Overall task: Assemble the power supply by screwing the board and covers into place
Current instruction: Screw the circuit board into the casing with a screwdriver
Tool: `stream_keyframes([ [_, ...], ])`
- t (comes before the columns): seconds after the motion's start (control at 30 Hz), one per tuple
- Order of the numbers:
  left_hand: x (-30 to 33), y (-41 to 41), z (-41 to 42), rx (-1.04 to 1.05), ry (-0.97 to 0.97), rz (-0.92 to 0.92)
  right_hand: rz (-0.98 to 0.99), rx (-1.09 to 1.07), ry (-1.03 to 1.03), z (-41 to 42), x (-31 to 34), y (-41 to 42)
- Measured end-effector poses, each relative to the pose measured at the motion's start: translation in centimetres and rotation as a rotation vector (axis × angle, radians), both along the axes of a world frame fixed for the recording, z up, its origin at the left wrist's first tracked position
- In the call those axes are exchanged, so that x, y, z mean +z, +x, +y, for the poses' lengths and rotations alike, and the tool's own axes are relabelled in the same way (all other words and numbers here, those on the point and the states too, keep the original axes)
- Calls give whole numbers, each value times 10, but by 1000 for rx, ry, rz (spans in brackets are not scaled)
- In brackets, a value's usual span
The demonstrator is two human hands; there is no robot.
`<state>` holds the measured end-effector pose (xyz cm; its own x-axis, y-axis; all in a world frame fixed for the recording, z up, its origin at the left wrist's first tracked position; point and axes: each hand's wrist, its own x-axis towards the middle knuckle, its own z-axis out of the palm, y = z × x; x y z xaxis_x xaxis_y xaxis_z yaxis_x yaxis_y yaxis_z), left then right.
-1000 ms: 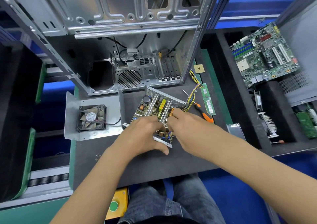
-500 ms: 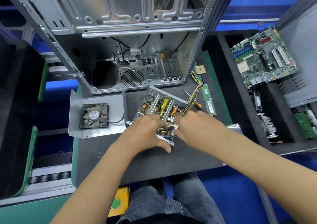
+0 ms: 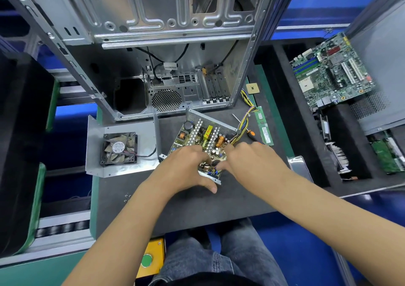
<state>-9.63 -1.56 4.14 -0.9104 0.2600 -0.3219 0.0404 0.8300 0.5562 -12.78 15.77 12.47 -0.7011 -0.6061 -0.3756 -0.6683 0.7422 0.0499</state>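
Board [image 3: 205, 140] sits in its open metal tray on the bench [image 3: 186, 202], where I press it with my left hand [image 3: 186, 168] and right hand [image 3: 249, 160], fingers curved over its near edge; I judge screws and fan cover [image 3: 122, 147] still outstanding.

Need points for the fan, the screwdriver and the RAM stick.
fan [image 3: 118, 148]: head view, on its round hub label.
screwdriver [image 3: 250, 133]: head view, on the orange handle.
RAM stick [image 3: 264, 127]: head view, mid green board.
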Motion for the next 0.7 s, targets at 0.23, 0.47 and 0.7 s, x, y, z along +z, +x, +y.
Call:
stream_keyframes([
  [0.23, 0, -1, 1, 1, -2, -7, 3, 111, 31, -3, 5, -2],
  [0.47, 2, 1, 1, 3, 0, 13, 26, 60, -4, -1, 0, 3],
  [0.7, 2, 0, 1, 3, 6, -8, -3, 133, 3, -1, 3, -6],
])
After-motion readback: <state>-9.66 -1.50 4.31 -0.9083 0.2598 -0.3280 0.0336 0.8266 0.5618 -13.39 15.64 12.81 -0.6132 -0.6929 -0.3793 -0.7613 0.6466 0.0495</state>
